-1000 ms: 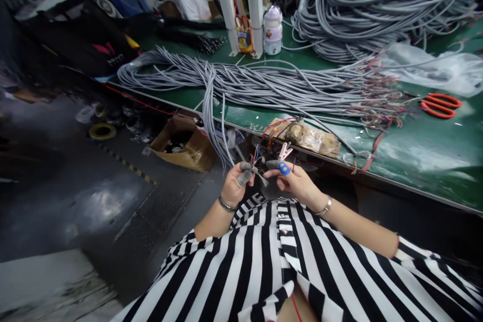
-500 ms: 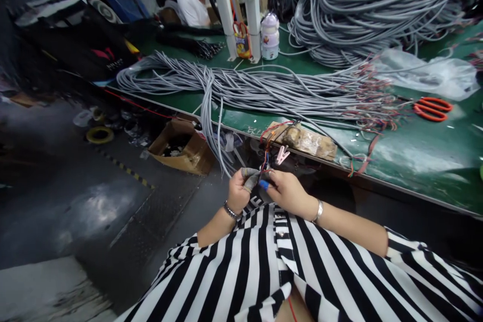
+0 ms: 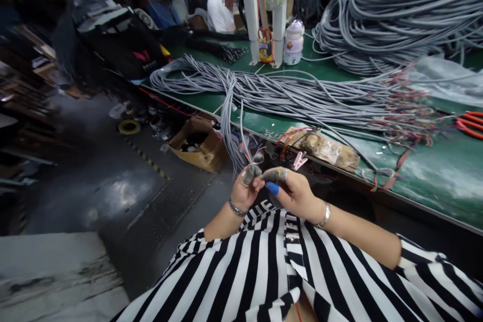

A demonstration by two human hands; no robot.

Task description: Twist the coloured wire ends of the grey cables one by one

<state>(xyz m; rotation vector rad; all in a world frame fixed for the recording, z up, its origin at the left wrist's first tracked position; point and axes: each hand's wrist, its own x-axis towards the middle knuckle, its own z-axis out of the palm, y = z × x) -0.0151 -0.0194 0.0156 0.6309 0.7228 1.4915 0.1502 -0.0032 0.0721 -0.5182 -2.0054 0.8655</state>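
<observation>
My left hand (image 3: 244,192) and my right hand (image 3: 292,192) meet in front of my striped shirt, below the table's front edge. Grey covers sit on several fingertips, and one right finger wears a blue cover. Both hands pinch the stripped end of a grey cable (image 3: 230,131) that hangs down over the table edge. Thin coloured wires (image 3: 253,153) fan up from between the fingertips. A pink clip (image 3: 300,160) hangs just right of the hands.
The green table (image 3: 422,171) carries a long bundle of grey cables (image 3: 302,95), a big coil (image 3: 396,15) at the back right, a taped wooden block (image 3: 324,147), orange scissors (image 3: 470,125), a plastic bag and two small bottles. A cardboard box (image 3: 199,147) lies on the floor. A person in white sits far behind.
The view has swung to the left, so the table slid right in the frame. My fingertips stay together on the cable end, and the coloured wires now fan out above them.
</observation>
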